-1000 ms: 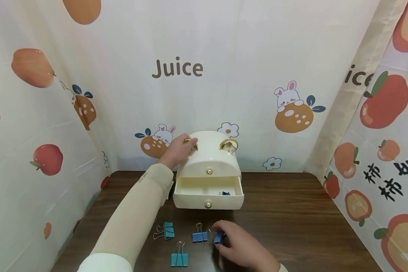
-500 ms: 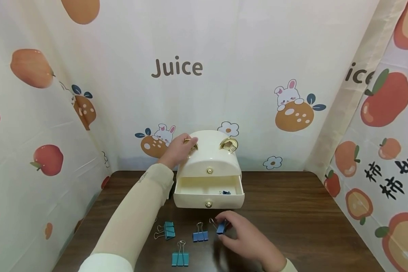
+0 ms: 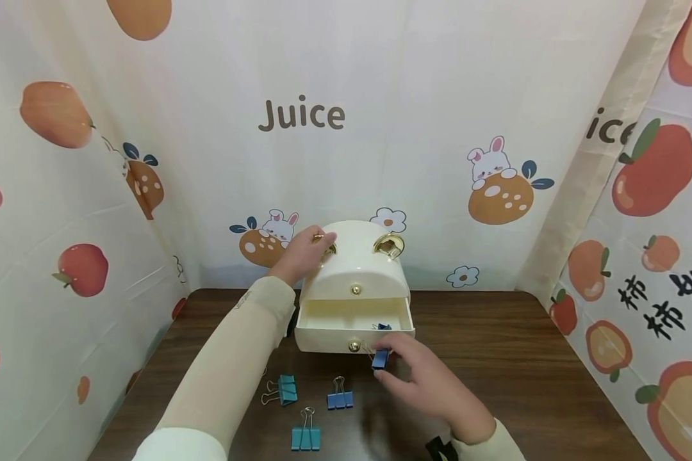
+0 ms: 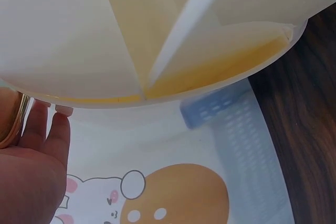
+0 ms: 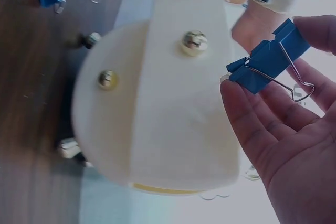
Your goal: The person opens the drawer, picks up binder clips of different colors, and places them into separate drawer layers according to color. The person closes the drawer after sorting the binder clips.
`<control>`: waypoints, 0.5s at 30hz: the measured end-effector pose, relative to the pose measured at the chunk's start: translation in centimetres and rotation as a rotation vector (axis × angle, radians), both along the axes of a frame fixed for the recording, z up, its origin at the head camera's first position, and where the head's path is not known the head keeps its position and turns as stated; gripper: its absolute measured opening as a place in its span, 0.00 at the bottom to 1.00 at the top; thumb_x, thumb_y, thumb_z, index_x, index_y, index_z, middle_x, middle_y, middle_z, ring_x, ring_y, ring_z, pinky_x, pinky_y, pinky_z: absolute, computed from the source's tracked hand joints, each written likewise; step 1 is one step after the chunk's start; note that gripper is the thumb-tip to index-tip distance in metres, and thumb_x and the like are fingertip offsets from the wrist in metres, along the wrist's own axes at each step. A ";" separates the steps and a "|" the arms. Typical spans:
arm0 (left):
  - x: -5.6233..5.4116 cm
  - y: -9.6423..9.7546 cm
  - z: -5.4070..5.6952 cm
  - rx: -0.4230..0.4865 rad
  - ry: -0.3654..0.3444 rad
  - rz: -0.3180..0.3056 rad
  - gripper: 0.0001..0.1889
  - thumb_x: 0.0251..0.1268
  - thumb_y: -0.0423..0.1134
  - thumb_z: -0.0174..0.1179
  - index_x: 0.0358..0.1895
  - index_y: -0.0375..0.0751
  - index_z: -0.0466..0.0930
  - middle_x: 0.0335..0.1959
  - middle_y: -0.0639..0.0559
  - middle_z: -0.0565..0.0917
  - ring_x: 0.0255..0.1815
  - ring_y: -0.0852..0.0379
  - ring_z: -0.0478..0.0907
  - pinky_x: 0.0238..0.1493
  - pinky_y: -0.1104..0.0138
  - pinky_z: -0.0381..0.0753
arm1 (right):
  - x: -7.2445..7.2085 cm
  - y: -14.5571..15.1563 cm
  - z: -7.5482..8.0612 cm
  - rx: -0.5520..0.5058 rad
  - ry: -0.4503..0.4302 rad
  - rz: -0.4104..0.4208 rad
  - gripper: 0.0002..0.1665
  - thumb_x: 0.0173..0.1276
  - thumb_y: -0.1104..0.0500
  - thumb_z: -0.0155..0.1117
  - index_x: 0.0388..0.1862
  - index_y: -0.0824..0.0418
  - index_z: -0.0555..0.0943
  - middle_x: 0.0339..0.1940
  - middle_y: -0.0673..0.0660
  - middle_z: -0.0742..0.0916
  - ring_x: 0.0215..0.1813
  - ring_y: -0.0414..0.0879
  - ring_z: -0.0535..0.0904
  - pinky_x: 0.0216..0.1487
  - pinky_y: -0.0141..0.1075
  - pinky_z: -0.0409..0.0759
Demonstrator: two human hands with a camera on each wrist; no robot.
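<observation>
Clerk: Head view, entries?

Keeper: Blue clip [image 3: 380, 360], one, pinched by the right hand [image 3: 418, 374], just before the front of the pulled-out drawer [image 3: 323, 340]. Half a second ago: nearer the person, over the table [image 3: 496, 384].

Clerk: Significance?

Keeper: In my judgement, a transfer part-done; the clip is not yet inside. Drawer contents, visible: one dark clip [image 3: 384, 327]. On the table: a second blue clip [image 3: 339, 401], one teal clip [image 3: 287, 389], another teal clip [image 3: 305, 439]. Left hand [image 3: 302, 255]: gripping the gold ear [image 3: 331, 248] of the cream box [image 3: 357, 272], position unchanged.

Clerk: Left wrist view?

Keeper: Left hand at the ear, fingers beside the box's edge; presumably steadying it. Behind: printed cloth [image 4: 176, 192].

Clerk: Right wrist view?

Keeper: Same held clip, between thumb and fingertips, wire handles exposed. Firmness of pinch: cannot tell.
</observation>
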State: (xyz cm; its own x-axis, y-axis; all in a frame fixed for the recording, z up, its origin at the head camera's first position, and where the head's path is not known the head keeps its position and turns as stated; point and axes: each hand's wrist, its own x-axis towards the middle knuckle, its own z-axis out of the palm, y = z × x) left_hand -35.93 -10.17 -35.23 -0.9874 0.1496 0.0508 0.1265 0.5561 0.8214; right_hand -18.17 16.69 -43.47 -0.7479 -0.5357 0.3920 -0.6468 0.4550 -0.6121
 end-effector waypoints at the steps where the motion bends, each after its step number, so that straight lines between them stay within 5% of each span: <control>1: 0.0 0.0 0.0 0.001 -0.001 0.002 0.22 0.78 0.63 0.51 0.45 0.46 0.74 0.45 0.46 0.79 0.51 0.47 0.74 0.52 0.51 0.75 | -0.1 0.0 0.3 -0.001 0.008 -0.001 0.20 0.72 0.55 0.71 0.60 0.53 0.79 0.56 0.44 0.82 0.55 0.39 0.78 0.55 0.42 0.81; 8: -0.1 0.0 -0.1 0.004 -0.006 0.001 0.22 0.78 0.63 0.51 0.45 0.46 0.74 0.44 0.46 0.79 0.50 0.47 0.75 0.51 0.52 0.75 | -0.8 0.1 2.9 -0.025 -0.050 -0.012 0.21 0.72 0.55 0.72 0.61 0.50 0.78 0.52 0.41 0.80 0.52 0.41 0.80 0.44 0.37 0.85; 15: 0.1 0.0 0.0 0.003 0.005 0.000 0.22 0.78 0.63 0.51 0.45 0.46 0.74 0.45 0.46 0.79 0.50 0.47 0.74 0.51 0.52 0.75 | -2.1 -0.7 5.0 0.038 0.035 -0.029 0.22 0.72 0.55 0.71 0.62 0.50 0.77 0.55 0.41 0.81 0.55 0.38 0.78 0.56 0.44 0.81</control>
State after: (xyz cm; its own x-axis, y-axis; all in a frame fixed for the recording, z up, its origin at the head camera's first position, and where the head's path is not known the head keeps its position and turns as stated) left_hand -35.81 -10.14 -35.26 -0.9872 0.1494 0.0563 0.1307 0.5537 0.8224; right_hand -20.25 15.97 -38.49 -0.7497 -0.5288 0.3980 -0.6535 0.4968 -0.5711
